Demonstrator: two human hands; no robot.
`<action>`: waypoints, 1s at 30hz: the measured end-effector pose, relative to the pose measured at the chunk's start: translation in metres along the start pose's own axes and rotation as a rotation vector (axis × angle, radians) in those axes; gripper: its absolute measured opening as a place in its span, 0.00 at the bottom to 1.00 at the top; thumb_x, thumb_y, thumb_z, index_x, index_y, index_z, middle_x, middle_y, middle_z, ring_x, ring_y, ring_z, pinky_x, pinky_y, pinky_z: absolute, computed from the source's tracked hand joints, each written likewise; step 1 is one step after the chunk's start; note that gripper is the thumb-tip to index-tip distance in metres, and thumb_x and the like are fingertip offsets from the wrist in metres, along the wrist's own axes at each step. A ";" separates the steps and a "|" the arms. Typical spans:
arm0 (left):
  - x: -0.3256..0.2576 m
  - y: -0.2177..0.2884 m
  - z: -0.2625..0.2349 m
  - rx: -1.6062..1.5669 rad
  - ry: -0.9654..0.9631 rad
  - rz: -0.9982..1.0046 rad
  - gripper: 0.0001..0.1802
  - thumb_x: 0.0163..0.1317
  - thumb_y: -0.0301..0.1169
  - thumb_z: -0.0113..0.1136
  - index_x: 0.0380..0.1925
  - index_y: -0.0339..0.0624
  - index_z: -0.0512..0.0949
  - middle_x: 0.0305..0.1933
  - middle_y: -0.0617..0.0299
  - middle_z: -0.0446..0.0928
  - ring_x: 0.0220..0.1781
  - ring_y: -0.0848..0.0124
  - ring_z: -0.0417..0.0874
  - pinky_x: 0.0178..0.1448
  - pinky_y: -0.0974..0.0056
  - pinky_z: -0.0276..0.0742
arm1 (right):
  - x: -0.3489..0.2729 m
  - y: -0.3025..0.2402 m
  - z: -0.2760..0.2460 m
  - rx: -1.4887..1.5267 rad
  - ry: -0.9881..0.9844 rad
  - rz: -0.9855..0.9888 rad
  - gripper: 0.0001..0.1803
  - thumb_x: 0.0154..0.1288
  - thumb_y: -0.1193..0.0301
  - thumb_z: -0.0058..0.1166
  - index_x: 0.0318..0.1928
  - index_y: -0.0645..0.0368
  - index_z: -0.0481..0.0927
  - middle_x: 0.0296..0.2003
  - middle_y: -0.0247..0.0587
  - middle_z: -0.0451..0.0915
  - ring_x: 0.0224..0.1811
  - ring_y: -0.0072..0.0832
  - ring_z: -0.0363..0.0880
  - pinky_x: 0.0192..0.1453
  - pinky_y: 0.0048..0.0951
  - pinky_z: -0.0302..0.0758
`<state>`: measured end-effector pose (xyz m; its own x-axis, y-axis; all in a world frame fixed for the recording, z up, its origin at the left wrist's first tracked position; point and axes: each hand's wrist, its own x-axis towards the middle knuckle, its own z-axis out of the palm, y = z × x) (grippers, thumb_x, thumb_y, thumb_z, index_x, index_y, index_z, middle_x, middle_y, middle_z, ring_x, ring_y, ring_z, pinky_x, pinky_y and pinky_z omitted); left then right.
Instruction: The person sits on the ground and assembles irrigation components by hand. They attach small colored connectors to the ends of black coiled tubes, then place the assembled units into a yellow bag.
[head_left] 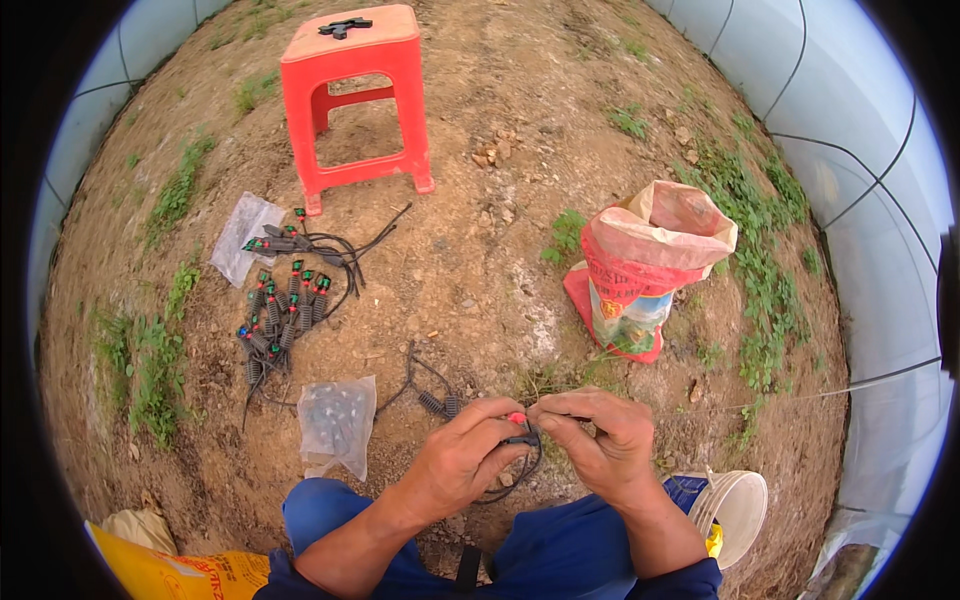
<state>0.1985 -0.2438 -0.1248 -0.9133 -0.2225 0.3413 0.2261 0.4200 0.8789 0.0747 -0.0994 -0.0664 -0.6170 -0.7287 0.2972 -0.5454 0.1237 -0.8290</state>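
Note:
My left hand [468, 455] is closed around a thin black hose [510, 490] with a small red fitting [516, 417] at the fingertips. Close against it, my right hand [602, 437] pinches at the fitting; what sits between its fingertips is too small to tell. From beside my left hand, a ribbed black piece [438, 404] on a thin black tube lies on the soil. To the left is a pile of hanging sprinkler assemblies [285, 310] with green and red heads, ribbed black bodies and black tubes. A clear plastic bag [337, 425] of small parts lies nearer me.
A red plastic stool [356, 110] stands far ahead with black parts [345, 27] on top. At right are an open red-and-white sack [640, 270] and a white bucket [742, 515]. Another clear bag [245, 235] lies by the pile; a yellow sack [190, 575] is lower left.

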 end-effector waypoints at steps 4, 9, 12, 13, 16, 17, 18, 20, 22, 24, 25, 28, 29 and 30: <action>-0.001 0.002 -0.001 0.011 -0.010 -0.002 0.14 0.60 0.25 0.69 0.45 0.34 0.79 0.52 0.49 0.78 0.50 0.53 0.84 0.50 0.58 0.83 | -0.001 -0.001 0.002 0.002 0.012 0.021 0.06 0.59 0.80 0.67 0.38 0.63 0.87 0.34 0.44 0.88 0.35 0.32 0.88 0.40 0.28 0.83; -0.001 0.003 0.003 -0.058 -0.023 -0.042 0.13 0.58 0.25 0.70 0.42 0.35 0.81 0.52 0.49 0.79 0.49 0.54 0.84 0.50 0.58 0.82 | -0.001 0.002 0.001 -0.064 -0.029 -0.017 0.07 0.58 0.80 0.67 0.39 0.63 0.87 0.35 0.45 0.88 0.35 0.35 0.88 0.40 0.30 0.83; 0.000 0.003 0.003 -0.079 -0.032 -0.062 0.12 0.58 0.25 0.71 0.42 0.35 0.82 0.52 0.49 0.80 0.48 0.55 0.84 0.50 0.59 0.82 | 0.000 0.001 0.001 -0.096 -0.038 0.006 0.07 0.58 0.80 0.67 0.39 0.63 0.87 0.34 0.44 0.88 0.35 0.35 0.88 0.40 0.31 0.83; -0.001 0.003 0.001 -0.074 -0.032 -0.061 0.12 0.58 0.25 0.71 0.42 0.35 0.81 0.52 0.49 0.80 0.48 0.55 0.85 0.50 0.59 0.82 | 0.000 0.001 0.002 -0.087 -0.050 0.015 0.07 0.58 0.80 0.67 0.39 0.63 0.87 0.34 0.44 0.88 0.35 0.35 0.88 0.40 0.31 0.83; -0.001 0.004 0.000 -0.081 -0.036 -0.076 0.12 0.58 0.25 0.71 0.41 0.35 0.81 0.52 0.49 0.80 0.48 0.54 0.85 0.50 0.59 0.82 | 0.000 0.004 0.003 -0.076 -0.057 0.020 0.07 0.58 0.80 0.67 0.39 0.63 0.87 0.35 0.45 0.88 0.35 0.35 0.88 0.40 0.31 0.83; -0.001 0.004 0.001 -0.075 -0.036 -0.080 0.12 0.58 0.25 0.71 0.41 0.35 0.81 0.51 0.49 0.80 0.48 0.54 0.85 0.50 0.59 0.82 | 0.000 0.005 0.002 -0.082 -0.042 0.007 0.07 0.58 0.79 0.67 0.39 0.63 0.87 0.35 0.45 0.88 0.35 0.35 0.88 0.40 0.31 0.83; -0.001 0.004 0.001 -0.069 -0.037 -0.085 0.12 0.58 0.25 0.71 0.41 0.35 0.81 0.51 0.49 0.80 0.48 0.54 0.85 0.49 0.59 0.82 | 0.000 0.005 0.002 -0.087 -0.026 -0.007 0.07 0.58 0.79 0.67 0.39 0.63 0.87 0.35 0.45 0.88 0.35 0.35 0.87 0.40 0.31 0.83; 0.000 0.004 0.002 -0.064 -0.036 -0.087 0.12 0.58 0.25 0.71 0.40 0.35 0.81 0.51 0.49 0.80 0.48 0.54 0.85 0.49 0.59 0.82 | -0.002 0.005 0.000 -0.069 -0.027 0.037 0.07 0.59 0.79 0.67 0.38 0.63 0.87 0.35 0.46 0.88 0.36 0.34 0.87 0.40 0.31 0.82; 0.000 0.003 0.001 -0.067 -0.037 -0.083 0.12 0.58 0.25 0.71 0.40 0.35 0.81 0.51 0.50 0.80 0.48 0.55 0.85 0.49 0.58 0.82 | -0.002 0.006 -0.001 -0.014 -0.023 0.085 0.06 0.59 0.79 0.68 0.38 0.63 0.88 0.36 0.45 0.88 0.36 0.33 0.87 0.41 0.31 0.82; -0.001 0.003 0.001 -0.066 -0.031 -0.082 0.12 0.58 0.25 0.71 0.41 0.35 0.81 0.51 0.50 0.80 0.48 0.55 0.85 0.49 0.59 0.82 | -0.003 0.009 0.000 0.075 -0.014 0.141 0.06 0.59 0.78 0.68 0.38 0.63 0.88 0.36 0.45 0.88 0.36 0.32 0.87 0.42 0.30 0.82; -0.001 0.003 0.001 -0.065 -0.028 -0.080 0.12 0.58 0.25 0.71 0.41 0.36 0.81 0.51 0.50 0.80 0.48 0.55 0.85 0.49 0.59 0.82 | -0.004 0.008 0.000 0.115 0.011 0.161 0.05 0.59 0.79 0.68 0.37 0.63 0.88 0.34 0.44 0.88 0.35 0.30 0.86 0.40 0.29 0.81; -0.001 0.003 0.002 -0.057 -0.040 -0.081 0.12 0.58 0.25 0.71 0.41 0.36 0.81 0.51 0.50 0.80 0.48 0.55 0.85 0.49 0.59 0.82 | -0.005 0.007 0.000 0.161 0.052 0.183 0.03 0.60 0.79 0.67 0.35 0.65 0.87 0.31 0.42 0.86 0.32 0.26 0.84 0.37 0.26 0.79; -0.001 0.003 0.002 -0.062 -0.029 -0.080 0.12 0.58 0.25 0.71 0.41 0.36 0.81 0.51 0.50 0.80 0.48 0.55 0.85 0.49 0.59 0.82 | -0.004 0.008 -0.002 0.126 0.045 0.164 0.03 0.60 0.79 0.67 0.35 0.66 0.87 0.31 0.42 0.86 0.32 0.26 0.84 0.37 0.25 0.79; -0.001 0.003 0.003 -0.067 -0.018 -0.079 0.12 0.58 0.25 0.71 0.41 0.36 0.81 0.51 0.50 0.80 0.48 0.55 0.85 0.49 0.59 0.82 | -0.004 0.008 -0.004 0.090 0.038 0.145 0.03 0.60 0.79 0.67 0.35 0.66 0.87 0.30 0.42 0.86 0.32 0.25 0.84 0.37 0.25 0.78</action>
<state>0.1989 -0.2399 -0.1236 -0.9351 -0.2364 0.2641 0.1744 0.3418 0.9234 0.0706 -0.0930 -0.0724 -0.7073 -0.6816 0.1877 -0.3973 0.1636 -0.9030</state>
